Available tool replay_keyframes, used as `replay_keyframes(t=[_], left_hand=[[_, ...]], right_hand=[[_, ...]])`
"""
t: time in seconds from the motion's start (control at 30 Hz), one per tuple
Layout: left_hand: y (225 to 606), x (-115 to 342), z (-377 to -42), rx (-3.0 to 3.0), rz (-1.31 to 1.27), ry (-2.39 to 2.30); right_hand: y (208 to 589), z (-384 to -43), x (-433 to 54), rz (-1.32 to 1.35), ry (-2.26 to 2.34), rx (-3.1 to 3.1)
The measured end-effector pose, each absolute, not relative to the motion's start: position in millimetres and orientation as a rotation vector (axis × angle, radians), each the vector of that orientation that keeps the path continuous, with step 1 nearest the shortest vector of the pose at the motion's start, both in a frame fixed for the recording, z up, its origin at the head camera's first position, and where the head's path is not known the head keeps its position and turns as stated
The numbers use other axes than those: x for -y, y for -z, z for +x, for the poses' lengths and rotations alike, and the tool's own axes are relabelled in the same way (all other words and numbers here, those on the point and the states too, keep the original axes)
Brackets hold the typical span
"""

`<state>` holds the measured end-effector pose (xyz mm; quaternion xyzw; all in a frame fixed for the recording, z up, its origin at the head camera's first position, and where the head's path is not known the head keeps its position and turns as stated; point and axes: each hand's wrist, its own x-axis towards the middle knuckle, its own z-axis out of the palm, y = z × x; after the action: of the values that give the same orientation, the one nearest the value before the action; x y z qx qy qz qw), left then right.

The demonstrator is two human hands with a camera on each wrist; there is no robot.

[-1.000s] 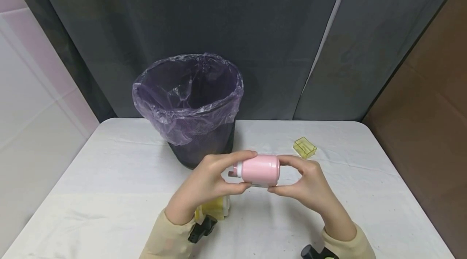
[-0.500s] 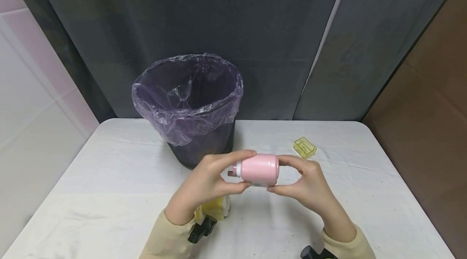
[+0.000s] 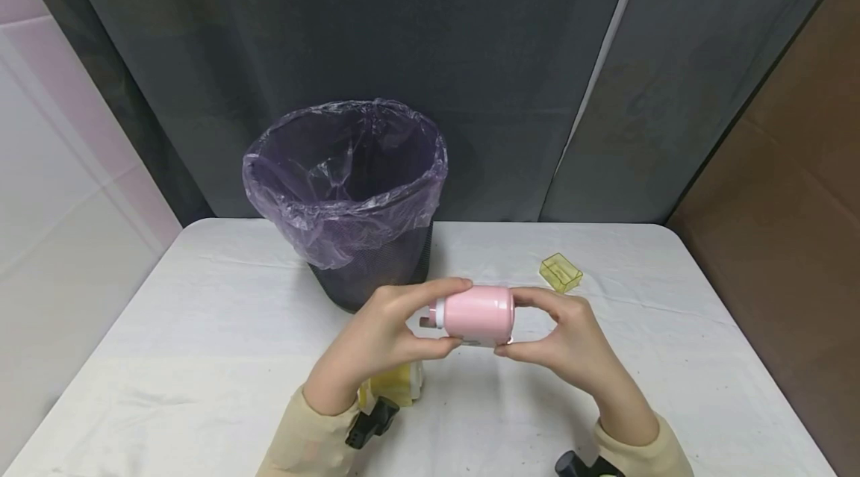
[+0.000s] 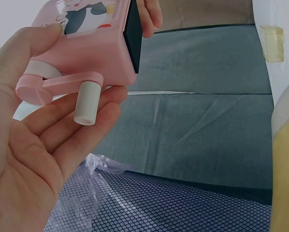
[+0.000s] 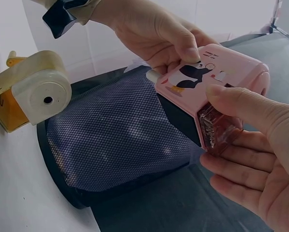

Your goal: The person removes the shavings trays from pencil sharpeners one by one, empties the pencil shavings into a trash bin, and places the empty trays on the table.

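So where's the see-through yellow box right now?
In the head view, the yellow box lies on the white table, right of the bin, just beyond the right hand.

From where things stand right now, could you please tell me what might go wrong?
The pink sharpener might drop, since only the left hand and right hand hold it above the table. Lowering the left hand could knock the yellow sharpener, partly hidden behind it in the head view.

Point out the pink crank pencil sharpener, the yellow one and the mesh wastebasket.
Pink crank pencil sharpener (image 3: 479,314): head view, on the middle of its pink housing.
Yellow crank pencil sharpener (image 5: 33,95): right wrist view, on its cream front face.
Mesh wastebasket (image 5: 116,130): right wrist view, on its side wall.
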<state>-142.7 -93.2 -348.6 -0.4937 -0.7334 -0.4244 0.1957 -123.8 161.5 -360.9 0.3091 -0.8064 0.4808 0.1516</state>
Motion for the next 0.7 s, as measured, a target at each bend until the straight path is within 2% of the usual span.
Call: replay_keyframes(t=[0.7], left_hand=[[346.8, 93.9, -142.3, 2.065, -1.403, 1.191]], right_hand=[[359.2, -124.3, -165.3, 0.925, -1.367, 2.324]])
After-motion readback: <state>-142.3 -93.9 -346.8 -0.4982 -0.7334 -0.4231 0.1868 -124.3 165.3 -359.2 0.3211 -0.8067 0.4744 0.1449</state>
